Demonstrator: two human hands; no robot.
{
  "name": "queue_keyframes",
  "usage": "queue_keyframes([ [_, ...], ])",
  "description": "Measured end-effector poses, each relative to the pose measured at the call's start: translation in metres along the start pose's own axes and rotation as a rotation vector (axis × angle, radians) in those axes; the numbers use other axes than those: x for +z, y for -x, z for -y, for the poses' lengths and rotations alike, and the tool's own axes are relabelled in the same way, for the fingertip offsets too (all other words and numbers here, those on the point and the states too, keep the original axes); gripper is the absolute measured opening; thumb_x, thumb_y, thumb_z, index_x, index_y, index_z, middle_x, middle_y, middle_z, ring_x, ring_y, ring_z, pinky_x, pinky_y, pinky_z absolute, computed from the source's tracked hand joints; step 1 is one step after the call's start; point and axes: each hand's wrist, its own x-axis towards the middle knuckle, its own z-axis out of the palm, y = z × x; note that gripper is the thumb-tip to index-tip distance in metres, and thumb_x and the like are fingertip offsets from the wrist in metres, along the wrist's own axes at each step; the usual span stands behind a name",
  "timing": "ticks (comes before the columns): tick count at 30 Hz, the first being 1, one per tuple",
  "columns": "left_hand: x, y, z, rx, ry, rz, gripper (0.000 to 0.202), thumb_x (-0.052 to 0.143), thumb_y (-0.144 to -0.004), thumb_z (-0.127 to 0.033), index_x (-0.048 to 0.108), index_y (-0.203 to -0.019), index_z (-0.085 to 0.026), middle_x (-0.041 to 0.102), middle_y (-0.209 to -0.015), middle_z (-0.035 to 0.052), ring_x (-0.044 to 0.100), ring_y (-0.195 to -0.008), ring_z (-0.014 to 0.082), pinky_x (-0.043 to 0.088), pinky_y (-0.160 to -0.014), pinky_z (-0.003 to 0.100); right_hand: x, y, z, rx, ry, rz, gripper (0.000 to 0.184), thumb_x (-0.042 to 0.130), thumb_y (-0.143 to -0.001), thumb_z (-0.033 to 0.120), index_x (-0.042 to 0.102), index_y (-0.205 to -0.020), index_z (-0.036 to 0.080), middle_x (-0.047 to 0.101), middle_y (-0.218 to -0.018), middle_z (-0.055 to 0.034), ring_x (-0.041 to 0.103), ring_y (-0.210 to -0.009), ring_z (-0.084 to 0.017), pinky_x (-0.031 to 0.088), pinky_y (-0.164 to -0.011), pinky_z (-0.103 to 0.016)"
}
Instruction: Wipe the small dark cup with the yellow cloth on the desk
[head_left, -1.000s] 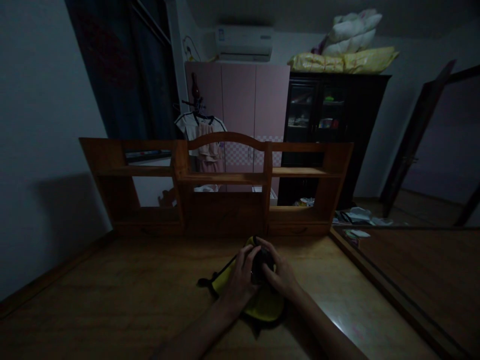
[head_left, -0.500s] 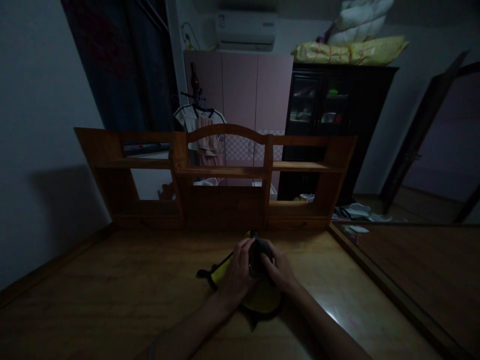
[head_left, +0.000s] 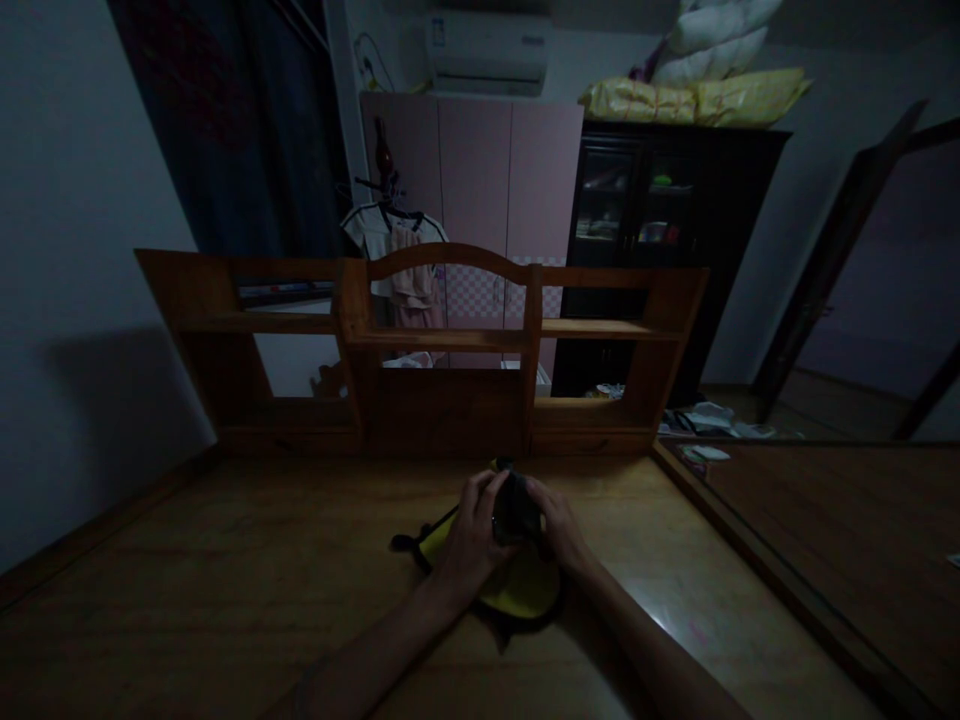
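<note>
Between my hands is a dark, rounded object (head_left: 514, 512) with a smooth-looking surface; the dim light hides its exact kind. My left hand (head_left: 471, 535) curls around its left side, thumb near the bottom and fingers over the top. Against its right side my right hand (head_left: 561, 530) is bent, fingertips at the upper edge and the thumb mostly hidden. Underneath lies a flat yellow piece (head_left: 529, 590) with black edging and black tabs sticking out at its corners. My left hand and forearm cover part of it.
The yellow piece rests on a wooden tabletop (head_left: 300, 560). A wooden shelf unit (head_left: 435, 340) stands along the far edge, and a raised wooden rim (head_left: 750, 560) runs down the right side. Beyond are a pink wardrobe (head_left: 476, 170) and a dark cabinet (head_left: 675, 180).
My right thumb has slid off the dark object's face toward its right side. The object looks slightly turned between my hands. The view has shifted a little.
</note>
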Motion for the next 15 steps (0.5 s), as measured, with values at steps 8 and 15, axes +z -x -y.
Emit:
queue_keyframes([
  [8,0.0016,-0.0003,0.0013,-0.045,0.024,-0.025,0.078,0.077,-0.071,-0.025,0.035,-0.138,-0.028,0.039,-0.133,0.0086,0.044,-0.126,0.0268,0.040,-0.108,0.044,-0.0013,-0.0035,0.0071,0.120,-0.193,-0.080,0.035,0.060,-0.076,0.052,0.076,-0.084,0.022,0.073,-0.096,-0.0049,0.061,-0.098,-0.028,0.044,-0.094,-0.042],
  [15,0.0013,-0.0014,0.0011,-0.049,0.026,-0.050,0.075,0.075,-0.074,-0.028,0.034,-0.136,-0.024,0.040,-0.133,0.0106,0.043,-0.126,0.0271,0.039,-0.108,0.044,0.0032,-0.0051,0.0069,0.178,-0.327,-0.049,0.034,0.066,-0.073,0.052,0.074,-0.081,0.020,0.072,-0.091,-0.0049,0.060,-0.093,-0.026,0.047,-0.085,-0.035],
])
